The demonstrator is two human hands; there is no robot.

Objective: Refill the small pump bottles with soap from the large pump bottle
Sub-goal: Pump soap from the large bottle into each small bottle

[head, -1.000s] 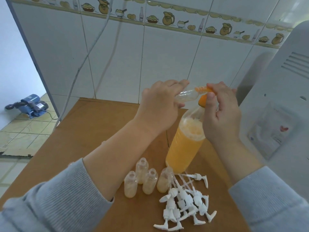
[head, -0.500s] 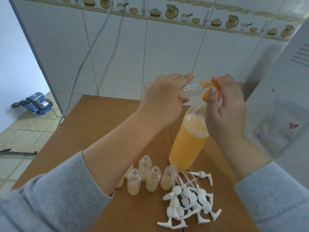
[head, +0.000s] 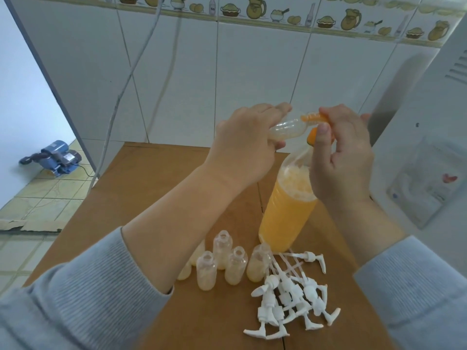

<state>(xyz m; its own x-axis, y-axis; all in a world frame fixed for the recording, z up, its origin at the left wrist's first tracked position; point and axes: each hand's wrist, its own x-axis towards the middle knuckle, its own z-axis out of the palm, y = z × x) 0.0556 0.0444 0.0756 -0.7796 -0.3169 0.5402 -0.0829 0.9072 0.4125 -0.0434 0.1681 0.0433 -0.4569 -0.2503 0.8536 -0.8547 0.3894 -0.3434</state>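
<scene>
The left hand [head: 246,145] grips a small clear bottle [head: 285,128], held nearly on its side above the table [head: 141,188], its mouth pointing right. The fingers curl over the top of the bottle body and the thumb side closes beneath it. A thin layer of pale soap lies along the lower wall of this bottle.

The right hand [head: 343,157] is positioned just right of the small bottle. Its thumb and fingers are curled round the orange pump head [head: 314,122] of the large bottle [head: 288,210]. The orange nozzle meets the mouth of the small bottle; whether it enters the opening cannot be determined.

The large bottle stands upright on the table, directly below the right hand and between the two forearms. It contains orange soap with a layer of foam on top.

A group of small open bottles [head: 227,263] stands on the table near the base of the large bottle, to its left, each partly filled with pale liquid. The left forearm partly hides the leftmost ones. Just right of this group lies a pile of white pump tops [head: 290,299], with dip tubes pointing toward the large bottle.

A tiled wall [head: 252,72] stands behind the table. A blue motor unit [head: 54,156] sits on the floor at far left.
</scene>
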